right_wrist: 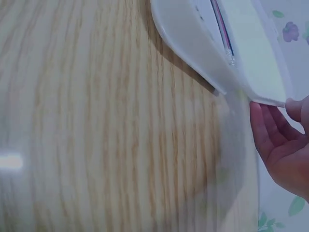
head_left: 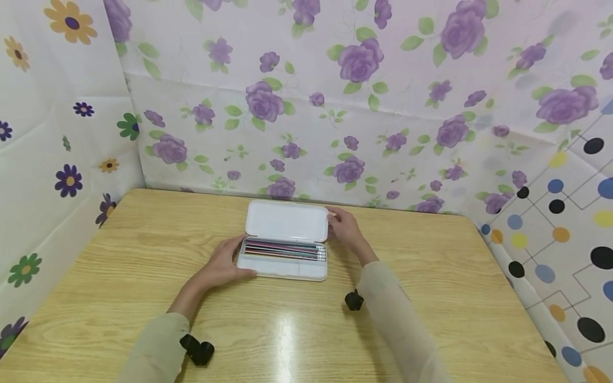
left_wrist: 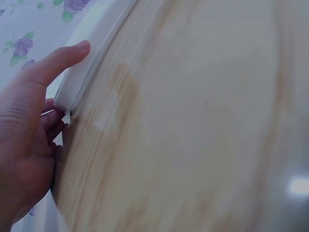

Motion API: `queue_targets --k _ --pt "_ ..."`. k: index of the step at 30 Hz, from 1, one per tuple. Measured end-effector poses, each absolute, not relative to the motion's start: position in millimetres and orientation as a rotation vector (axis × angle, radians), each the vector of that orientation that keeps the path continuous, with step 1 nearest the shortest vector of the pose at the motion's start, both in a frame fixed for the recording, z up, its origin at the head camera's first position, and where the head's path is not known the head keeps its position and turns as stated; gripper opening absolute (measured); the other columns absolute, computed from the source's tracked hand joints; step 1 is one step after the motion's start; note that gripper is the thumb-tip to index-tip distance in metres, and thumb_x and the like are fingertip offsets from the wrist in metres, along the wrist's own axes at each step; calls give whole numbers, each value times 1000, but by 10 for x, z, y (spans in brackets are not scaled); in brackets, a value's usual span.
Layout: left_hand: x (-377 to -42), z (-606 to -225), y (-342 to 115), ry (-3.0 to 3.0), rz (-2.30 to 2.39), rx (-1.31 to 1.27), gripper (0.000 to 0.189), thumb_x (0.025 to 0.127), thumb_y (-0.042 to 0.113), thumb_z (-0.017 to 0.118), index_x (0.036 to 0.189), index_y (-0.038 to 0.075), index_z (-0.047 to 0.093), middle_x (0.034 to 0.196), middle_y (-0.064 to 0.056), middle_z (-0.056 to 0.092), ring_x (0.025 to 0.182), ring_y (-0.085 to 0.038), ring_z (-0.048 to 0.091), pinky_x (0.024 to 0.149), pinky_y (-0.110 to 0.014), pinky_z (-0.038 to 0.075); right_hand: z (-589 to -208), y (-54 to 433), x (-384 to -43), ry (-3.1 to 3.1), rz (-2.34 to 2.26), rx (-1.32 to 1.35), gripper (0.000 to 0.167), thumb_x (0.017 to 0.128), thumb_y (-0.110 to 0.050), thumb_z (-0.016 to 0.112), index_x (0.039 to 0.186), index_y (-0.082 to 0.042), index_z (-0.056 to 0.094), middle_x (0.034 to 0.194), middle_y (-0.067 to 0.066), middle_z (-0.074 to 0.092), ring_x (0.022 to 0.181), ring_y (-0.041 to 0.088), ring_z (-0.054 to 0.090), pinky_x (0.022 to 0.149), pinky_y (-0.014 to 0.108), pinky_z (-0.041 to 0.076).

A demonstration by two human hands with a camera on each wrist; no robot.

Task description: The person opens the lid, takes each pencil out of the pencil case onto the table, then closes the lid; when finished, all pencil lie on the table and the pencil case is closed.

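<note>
A white pencil case (head_left: 270, 265) lies on the table with its hinged lid (head_left: 287, 221) swung back toward the wall. Several pencils (head_left: 282, 250) lie side by side in its rear compartment, their tipped ends pointing right. My left hand (head_left: 222, 266) grips the case's left end, thumb along the front side and fingers around the back corner. In the left wrist view, the thumb lies on the case's wall (left_wrist: 91, 53). At the lid's right edge, my right hand (head_left: 346, 229) pinches the rim between thumb and fingers, as the right wrist view also shows.
The wood-grain table (head_left: 287, 330) runs back to a wall covering (head_left: 306, 133) with purple flowers. Patterned sheets also hang at the left and right. Black wrist devices (head_left: 197, 351) are on both sleeves.
</note>
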State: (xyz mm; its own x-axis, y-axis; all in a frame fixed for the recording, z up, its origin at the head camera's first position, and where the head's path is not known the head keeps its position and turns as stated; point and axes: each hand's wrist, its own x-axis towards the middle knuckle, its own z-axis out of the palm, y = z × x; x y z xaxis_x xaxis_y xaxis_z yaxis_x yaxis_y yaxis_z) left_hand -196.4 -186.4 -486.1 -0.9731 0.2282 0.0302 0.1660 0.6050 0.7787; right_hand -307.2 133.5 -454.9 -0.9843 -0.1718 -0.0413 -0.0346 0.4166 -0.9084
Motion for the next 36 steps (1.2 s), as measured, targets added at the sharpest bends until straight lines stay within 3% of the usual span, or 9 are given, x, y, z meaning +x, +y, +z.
queue_targets --k 7,10,23,36 --pt "-1968 -4894 -1851 2786 1335 352 97 68 34 86 146 3 38 143 -25 40 131 -45 29 105 -62 24 -4363 1442 -2887 2546 -1598 -331 39 101 -5 47 139 2 48 113 28 63 97 39 64 79 44 55" --pt "-1964 -4909 -1846 2797 1338 354 96 68 33 86 146 3 39 143 -25 40 131 -45 30 105 -61 25 -4465 1530 -2873 2672 -1523 -393 37 100 -6 48 136 3 51 112 24 65 98 35 65 76 39 56" --pt "-1977 -4937 -1854 2801 1369 349 96 67 33 87 145 4 41 143 -24 41 130 -44 31 105 -61 24 -4449 1496 -2630 2874 -1291 -663 20 92 -3 63 111 3 66 93 12 70 86 27 66 77 39 54" --pt "-1979 -4935 -1846 2802 1392 365 96 66 32 88 144 1 42 141 -26 43 129 -43 33 105 -59 25 -4482 1103 -2535 2701 -1065 -907 23 91 -5 66 113 1 69 103 10 70 95 21 66 81 29 53"
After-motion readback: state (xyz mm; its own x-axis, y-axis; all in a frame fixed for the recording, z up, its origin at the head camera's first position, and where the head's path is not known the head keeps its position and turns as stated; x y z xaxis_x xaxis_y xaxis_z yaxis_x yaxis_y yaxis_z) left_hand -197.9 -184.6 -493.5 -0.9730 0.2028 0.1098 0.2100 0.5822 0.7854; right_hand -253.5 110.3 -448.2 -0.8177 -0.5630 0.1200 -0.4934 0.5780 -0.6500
